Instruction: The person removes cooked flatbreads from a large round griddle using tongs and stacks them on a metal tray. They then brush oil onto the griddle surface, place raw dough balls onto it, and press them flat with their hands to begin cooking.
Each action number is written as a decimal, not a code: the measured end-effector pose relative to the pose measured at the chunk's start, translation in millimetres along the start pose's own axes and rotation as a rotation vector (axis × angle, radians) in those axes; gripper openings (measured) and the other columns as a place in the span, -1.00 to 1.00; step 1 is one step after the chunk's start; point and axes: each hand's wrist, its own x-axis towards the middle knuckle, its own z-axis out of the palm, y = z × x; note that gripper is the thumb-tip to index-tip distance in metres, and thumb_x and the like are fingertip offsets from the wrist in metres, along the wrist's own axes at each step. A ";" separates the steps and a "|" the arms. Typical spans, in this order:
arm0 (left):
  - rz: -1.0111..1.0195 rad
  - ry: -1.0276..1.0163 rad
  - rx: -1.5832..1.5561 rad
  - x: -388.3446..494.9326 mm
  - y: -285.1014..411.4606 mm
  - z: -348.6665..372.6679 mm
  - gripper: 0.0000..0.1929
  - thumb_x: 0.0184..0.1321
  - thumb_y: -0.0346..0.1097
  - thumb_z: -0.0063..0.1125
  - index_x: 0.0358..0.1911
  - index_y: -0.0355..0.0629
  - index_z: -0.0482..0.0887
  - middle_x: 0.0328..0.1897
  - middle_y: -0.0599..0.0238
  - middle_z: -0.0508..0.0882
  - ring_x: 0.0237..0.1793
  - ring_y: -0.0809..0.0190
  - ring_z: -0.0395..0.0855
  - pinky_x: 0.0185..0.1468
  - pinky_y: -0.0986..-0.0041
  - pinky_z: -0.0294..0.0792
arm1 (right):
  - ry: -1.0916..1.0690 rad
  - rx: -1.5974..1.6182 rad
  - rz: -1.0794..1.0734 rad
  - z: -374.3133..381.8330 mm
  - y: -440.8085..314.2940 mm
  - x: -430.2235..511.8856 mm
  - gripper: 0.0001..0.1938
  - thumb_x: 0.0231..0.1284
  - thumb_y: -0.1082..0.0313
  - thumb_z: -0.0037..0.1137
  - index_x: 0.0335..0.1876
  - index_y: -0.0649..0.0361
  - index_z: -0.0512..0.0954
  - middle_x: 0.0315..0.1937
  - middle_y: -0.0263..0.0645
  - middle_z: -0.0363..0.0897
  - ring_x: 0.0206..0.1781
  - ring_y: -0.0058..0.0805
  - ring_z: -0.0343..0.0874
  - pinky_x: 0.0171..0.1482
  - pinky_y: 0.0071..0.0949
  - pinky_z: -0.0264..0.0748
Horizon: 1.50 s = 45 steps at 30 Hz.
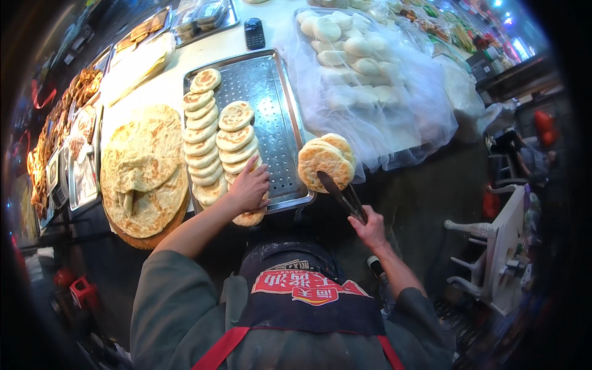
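Observation:
With a pair of dark tongs (340,194), my right hand (371,226) grips two or more browned flatbreads (326,163), stacked face to face beside the tray's right edge. My left hand (250,186) rests on the lower part of the right-hand row of round flatbreads (236,115), its fingers spread over them and hiding some. A longer row of overlapping flatbreads (200,134) lies to the left of it. Both rows sit on a perforated metal tray (273,134), whose right half shows bare holes.
Large flat pancakes (143,171) lie on a round wooden board at left. Plastic film covers pale dough rounds (356,55) at right. A black keypad phone (254,33) stands behind the tray. Cooked meats (51,138) line the far left. A white table (502,249) is on the floor side at right.

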 end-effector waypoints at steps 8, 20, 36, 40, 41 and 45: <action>-0.482 0.716 -0.772 -14.8 42.5 1.7 -0.40 0.39 -0.17 0.03 0.45 -0.16 0.24 0.51 -0.05 0.28 0.48 -0.12 0.22 0.53 0.07 0.00 | -0.222 -0.713 -0.718 -33.7 -2.2 138.1 -0.30 -0.27 0.03 0.50 0.06 0.14 0.43 -0.31 -0.30 0.47 -0.26 -0.30 0.59 -0.23 -0.35 0.48; -0.632 0.686 -0.545 11.0 96.3 35.0 -0.33 0.28 -0.07 0.18 0.42 -0.16 0.31 0.54 0.06 0.25 0.54 -0.06 0.11 0.54 -0.05 -0.13 | -0.390 -0.839 -0.774 -73.6 -6.8 150.1 -0.17 -0.26 -0.04 0.53 0.18 0.15 0.38 -0.25 -0.29 0.45 -0.23 -0.33 0.57 -0.18 -0.39 0.48; -0.549 1.119 -0.958 -166.3 164.0 54.6 -0.30 0.07 -0.11 0.48 0.27 -0.21 0.48 0.23 0.05 0.56 0.25 -0.02 0.48 0.34 0.19 0.31 | -0.416 -0.053 -0.526 74.9 -106.7 -3.5 -0.63 0.15 0.10 0.37 -0.25 0.20 0.45 -0.62 -0.18 0.39 -0.63 -0.24 0.41 -0.49 -0.29 0.39; -0.745 1.314 -1.674 -285.4 194.7 106.1 -0.42 0.24 -0.03 0.34 0.21 -0.22 0.48 0.19 0.12 0.59 0.24 0.15 0.52 0.34 0.33 0.34 | -0.650 0.047 -0.657 226.6 -223.7 -109.6 -0.54 0.02 0.03 0.50 -0.28 0.23 0.47 -0.56 -0.15 0.59 -0.49 -0.30 0.67 -0.40 -0.36 0.55; -0.648 1.431 -2.103 -325.0 196.5 121.0 -0.51 0.29 -0.05 0.29 0.15 -0.21 0.52 0.13 0.16 0.63 0.18 0.20 0.57 0.30 0.37 0.38 | -0.727 0.026 -0.672 261.6 -256.1 -136.7 -0.51 -0.01 0.02 0.51 -0.27 0.25 0.47 -0.53 -0.13 0.62 -0.43 -0.29 0.70 -0.35 -0.35 0.58; -0.546 1.871 -2.095 -507.2 218.9 173.0 -0.67 0.37 -0.02 0.16 -0.08 -0.15 0.62 -0.14 0.30 0.67 0.06 0.30 0.60 0.28 0.38 0.39 | -1.669 -0.076 -0.183 368.8 -388.3 -223.8 -0.52 0.05 0.11 0.49 -0.07 0.25 0.50 -0.45 -0.24 0.65 -0.49 -0.46 0.63 -0.43 -0.54 0.50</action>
